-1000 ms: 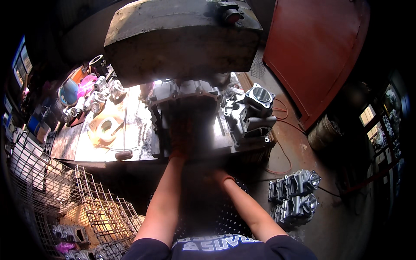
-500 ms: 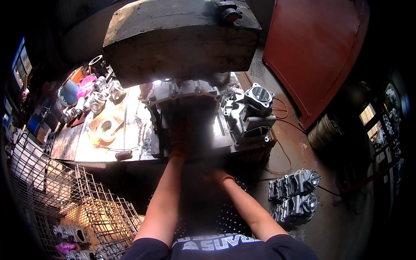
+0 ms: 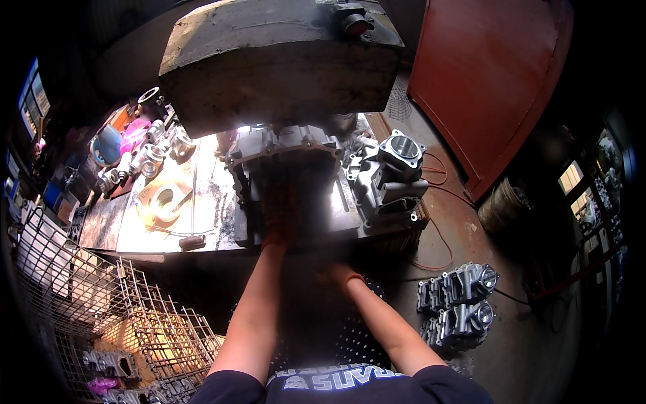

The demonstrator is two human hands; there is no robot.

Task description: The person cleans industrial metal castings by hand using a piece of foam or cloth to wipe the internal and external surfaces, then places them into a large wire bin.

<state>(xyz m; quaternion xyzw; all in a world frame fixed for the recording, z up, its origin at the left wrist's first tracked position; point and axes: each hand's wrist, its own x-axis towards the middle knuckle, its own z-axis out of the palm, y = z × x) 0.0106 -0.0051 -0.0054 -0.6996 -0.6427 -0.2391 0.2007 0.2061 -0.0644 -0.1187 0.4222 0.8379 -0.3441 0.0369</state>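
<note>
A large silver-grey metal casting (image 3: 252,149) stands on the workbench in front of me, under a heavy box-shaped machine head. My left hand (image 3: 279,212), in what looks like a dark orange glove, reaches into the deep shadow at the casting's near side. Its fingers are too dark to make out. Lower and to the right, my right hand (image 3: 336,271) is at the bench's front edge, also gloved, with an orange cuff at the wrist. Shadow hides its fingers and anything they might touch.
The heavy metal box (image 3: 282,74) hangs above the casting. Another casting with a round flange (image 3: 402,149) sits at right. Left on the bench (image 3: 128,219) lie a tape roll (image 3: 165,201), a small dark cylinder (image 3: 192,242) and several metal parts. A wire cage (image 3: 161,333) and floor castings (image 3: 464,306) flank me.
</note>
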